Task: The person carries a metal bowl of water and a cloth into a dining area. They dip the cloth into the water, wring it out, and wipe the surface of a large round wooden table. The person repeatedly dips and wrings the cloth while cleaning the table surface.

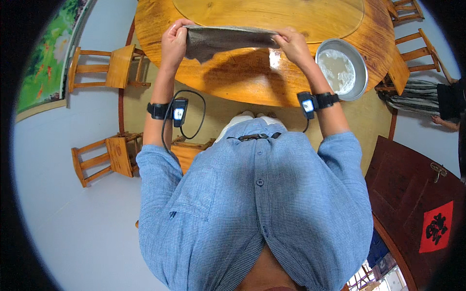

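A grey-brown cloth (222,40) is stretched between my two hands above the near part of a round wooden table (233,85). My left hand (174,42) grips its left end, and my right hand (293,45) pinches the right end. The cloth's upper edge is pulled nearly straight, while its lower edge hangs uneven and casts a shadow on the tabletop. Just right of my right forearm stands a metal basin (358,69) holding cloudy water with white suds (336,69).
A clear round turntable (269,18) covers the table's middle. Wooden chairs stand at the left (120,67), lower left (120,156) and right (398,72). Another person (422,96) is at the right edge, near a dark red door (404,182). A cable (204,109) loops from my left wrist device.
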A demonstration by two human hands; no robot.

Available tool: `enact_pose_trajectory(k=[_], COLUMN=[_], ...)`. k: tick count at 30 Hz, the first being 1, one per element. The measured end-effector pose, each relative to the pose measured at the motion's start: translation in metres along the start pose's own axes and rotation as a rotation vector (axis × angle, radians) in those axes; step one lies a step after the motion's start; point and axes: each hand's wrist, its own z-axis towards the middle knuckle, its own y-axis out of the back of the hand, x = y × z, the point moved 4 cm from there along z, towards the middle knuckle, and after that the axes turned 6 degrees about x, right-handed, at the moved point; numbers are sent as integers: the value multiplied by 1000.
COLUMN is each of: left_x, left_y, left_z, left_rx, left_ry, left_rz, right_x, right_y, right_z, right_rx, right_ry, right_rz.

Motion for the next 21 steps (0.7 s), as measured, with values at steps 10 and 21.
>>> enact_pose_trajectory(k=[10, 21], left_x=[140, 196], left_y=[-78, -130], left_z=[-118, -141], left_rx=[595, 283], left_ry=[533, 155], left_rz=[488, 1254], right_x=[-53, -32], right_y=[-54, -171], right_z=[-122, -115], right_rx=[593, 368], right_ry=[-280, 80], right_rz=[-236, -313])
